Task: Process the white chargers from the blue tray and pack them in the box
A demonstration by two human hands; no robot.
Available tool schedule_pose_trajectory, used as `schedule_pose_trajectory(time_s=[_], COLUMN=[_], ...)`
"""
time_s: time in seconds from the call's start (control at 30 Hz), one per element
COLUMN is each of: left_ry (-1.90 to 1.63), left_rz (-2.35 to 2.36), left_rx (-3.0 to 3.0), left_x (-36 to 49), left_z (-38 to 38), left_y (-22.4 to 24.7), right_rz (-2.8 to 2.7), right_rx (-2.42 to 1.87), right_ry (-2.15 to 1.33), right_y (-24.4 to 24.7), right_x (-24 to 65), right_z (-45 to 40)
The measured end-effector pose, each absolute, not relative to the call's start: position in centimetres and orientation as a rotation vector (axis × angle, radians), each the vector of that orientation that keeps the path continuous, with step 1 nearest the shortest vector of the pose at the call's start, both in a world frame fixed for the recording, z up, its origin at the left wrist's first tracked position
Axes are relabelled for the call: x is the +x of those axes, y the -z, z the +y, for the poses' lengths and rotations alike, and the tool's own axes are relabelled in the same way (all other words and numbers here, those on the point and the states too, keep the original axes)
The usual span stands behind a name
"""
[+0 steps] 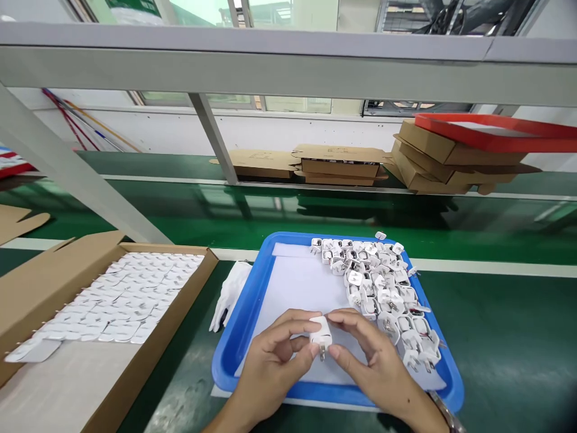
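Note:
A small white plug adapter (321, 334) with metal prongs pointing down is held over the front part of a blue tray (241, 325). My left hand (277, 361) pinches it between thumb and fingers from the left. On its right side, my right hand (372, 358) has thumb and forefinger against the same adapter. Many similar white adapters (387, 297) lie in a loose pile along the tray's right side, on a white sheet (306, 285) that lines the tray.
An open cardboard box (180, 307) at the left holds rows of flat white pieces (130, 288). A white glove (232, 291) lies between box and tray. Behind, cardboard boxes (340, 165) and a red tray (496, 141) sit beyond a metal frame (288, 75).

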State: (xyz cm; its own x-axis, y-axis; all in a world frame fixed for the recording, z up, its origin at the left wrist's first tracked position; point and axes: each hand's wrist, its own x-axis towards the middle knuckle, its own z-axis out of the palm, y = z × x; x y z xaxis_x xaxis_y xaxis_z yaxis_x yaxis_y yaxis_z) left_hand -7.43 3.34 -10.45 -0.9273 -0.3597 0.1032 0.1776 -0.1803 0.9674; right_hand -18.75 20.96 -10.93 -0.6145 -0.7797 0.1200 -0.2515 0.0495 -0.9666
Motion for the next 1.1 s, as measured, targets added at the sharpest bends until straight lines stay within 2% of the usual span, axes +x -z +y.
schedule_pose_trajectory(time_s=[0.23,0.53,1.1], left_ry=[2.082,2.148,2.125], left_rz=[-1.810,-1.772,-1.821], left_rx=[0.120,0.028,0.091], left_x=[-7.29,-7.20,-7.01], left_z=[3.40,3.47,3.90], left_y=[10.84,10.98,10.60], right_rz=[1.691,1.625,1.727], right_rx=[-0.921,-0.983,-1.073], right_ry=[1.664,1.691,1.645], right_y=[10.58,10.48,10.37], right_x=[-18.91,-18.99,-18.29], right_z=[20.98,20.88,20.83])
